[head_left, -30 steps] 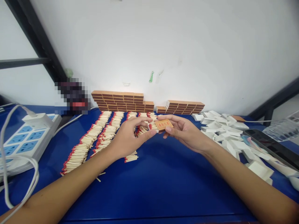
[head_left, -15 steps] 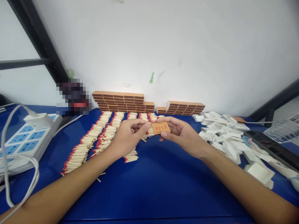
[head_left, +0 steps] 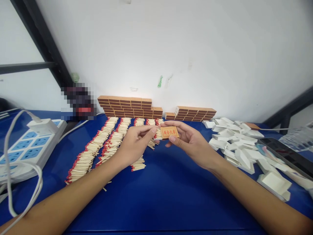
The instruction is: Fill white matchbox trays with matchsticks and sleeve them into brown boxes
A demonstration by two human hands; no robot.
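My right hand (head_left: 189,140) grips the orange matchbox sleeve (head_left: 169,133), thumb on its near edge and fingers behind. Red characters are printed on the sleeve's top. From its left end sticks a white matchbox tray (head_left: 156,138) with matches in it, partly inside the sleeve. My left hand (head_left: 137,142) pinches the tray's outer end between thumb and fingers. Both hands are above the blue table, close in front of rows of loose red-headed matches (head_left: 84,161). My left hand and forearm hide part of those rows.
Matchboxes stand against the wall in a long stack (head_left: 127,106) and a shorter stack (head_left: 195,114), with a single matchbox (head_left: 169,115) between. Empty white trays (head_left: 232,140) are heaped at right, beside a phone (head_left: 286,156). A power strip (head_left: 31,147) with white cables lies at left.
More of the tray and its matches shows at the sleeve's left end. The sleeve has turned slightly, and both hands stay in nearly the same place.
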